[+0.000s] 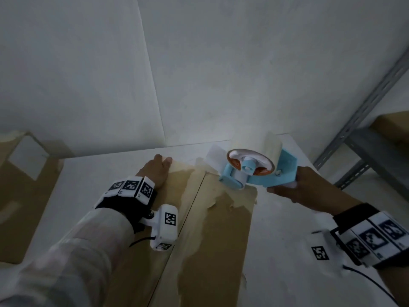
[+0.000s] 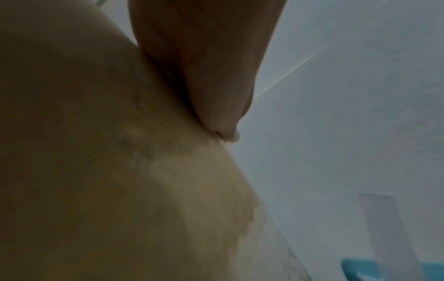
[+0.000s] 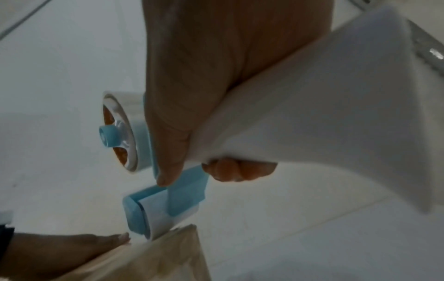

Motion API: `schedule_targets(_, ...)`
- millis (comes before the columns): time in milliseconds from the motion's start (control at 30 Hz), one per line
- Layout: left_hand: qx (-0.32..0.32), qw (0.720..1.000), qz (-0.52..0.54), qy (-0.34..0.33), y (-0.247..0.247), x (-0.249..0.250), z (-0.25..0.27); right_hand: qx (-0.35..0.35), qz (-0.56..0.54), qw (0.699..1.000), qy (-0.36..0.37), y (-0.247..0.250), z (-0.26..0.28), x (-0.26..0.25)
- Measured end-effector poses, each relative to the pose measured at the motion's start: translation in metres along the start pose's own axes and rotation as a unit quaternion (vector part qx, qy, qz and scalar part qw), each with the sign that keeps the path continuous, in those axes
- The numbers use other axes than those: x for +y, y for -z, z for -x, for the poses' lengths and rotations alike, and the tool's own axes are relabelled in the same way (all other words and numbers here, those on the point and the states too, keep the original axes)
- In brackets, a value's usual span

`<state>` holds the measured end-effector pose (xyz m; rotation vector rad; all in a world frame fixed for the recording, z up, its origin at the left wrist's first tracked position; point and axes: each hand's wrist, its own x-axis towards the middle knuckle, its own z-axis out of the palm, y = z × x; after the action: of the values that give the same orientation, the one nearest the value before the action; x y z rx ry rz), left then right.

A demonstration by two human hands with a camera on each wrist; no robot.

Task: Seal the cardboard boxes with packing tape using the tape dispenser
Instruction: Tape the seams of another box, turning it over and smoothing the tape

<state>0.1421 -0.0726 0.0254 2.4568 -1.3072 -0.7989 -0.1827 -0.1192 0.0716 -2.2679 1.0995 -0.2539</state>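
Right hand [image 1: 303,187] first: we are gripping the white handle of the light-blue plastic tape dispenser [image 1: 254,171], fingers and thumb curled tight round it, as the right wrist view shows. We are holding its blue roller end at the far edge of the flat brown cardboard box [image 1: 212,229], seemingly touching the edge or just above it; the wrist view puts it right at the cardboard but does not settle contact. The roll of pale packing tape [image 1: 250,160] is sitting on the dispenser's hub, tilted toward us.

The relation we are judging everything by: the centre seam [image 1: 190,218] between the two flaps is running from the far edge back toward our body, and the dispenser's mouth is lying just to the right of that seam's far end. The pull will likely have to come straight back along that long axis, after a small shift left to centre on the seam.

Our left hand [image 1: 158,171] is lying flat on the left flap near the far edge, fingers straight, pressing the cardboard down and holding nothing. It is the nearer hand to the seam, yet the tool is in the right.

Further out, another brown cardboard box [image 1: 24,185] is sitting to the left, and a grey metal shelf [image 1: 363,138] is standing to the right.
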Motion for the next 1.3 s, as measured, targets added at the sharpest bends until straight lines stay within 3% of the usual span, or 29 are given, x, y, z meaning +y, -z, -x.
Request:
schedule_targets(167,-0.074,0.981,-0.174,-0.048,-0.007,0.009,0.023,0.021,-0.018,0.999,-0.034,-0.004,-0.003,0.005)
schedule_targets(300,-0.116,0.966,-0.224,-0.055,-0.009,0.008,0.047,0.03,-0.054,0.997,-0.04,-0.009,-0.003,0.004)
schedule_targets(933,-0.136,0.963,-0.226,-0.061,-0.007,0.007,0.05,-0.025,-0.039,0.998,-0.045,0.012,0.0,0.002)
schedule_targets(1300,-0.134,0.962,-0.232,-0.051,-0.008,0.006,0.046,0.009,-0.021,0.999,-0.045,0.034,0.066,0.054)
